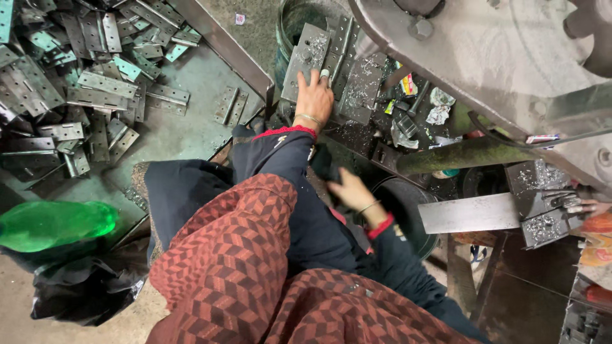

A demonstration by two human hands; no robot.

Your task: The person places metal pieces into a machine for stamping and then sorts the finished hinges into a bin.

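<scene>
The left hand (314, 95) lies flat with its fingers spread on a grey metal plate (306, 60). The plate has holes and small shiny chips on it. The hand presses on top and does not wrap around it. More plates (360, 89) like it lie just to the right of this hand, also with chips on them. Past the fingertips stands a green bucket (288, 25), and the plate leans over its rim. What is in the bucket cannot be seen.

The right hand (349, 190) is lower down, near the lap. It is blurry. Its fingers look loose and apart, and it holds nothing that can be seen. Just to the right of it is a dark round tub (408, 204); its inside is too dark to tell.

Far to the left of both hands, a big pile of metal hinge plates (83, 83) lies on a flat green tray (185, 130).
</scene>
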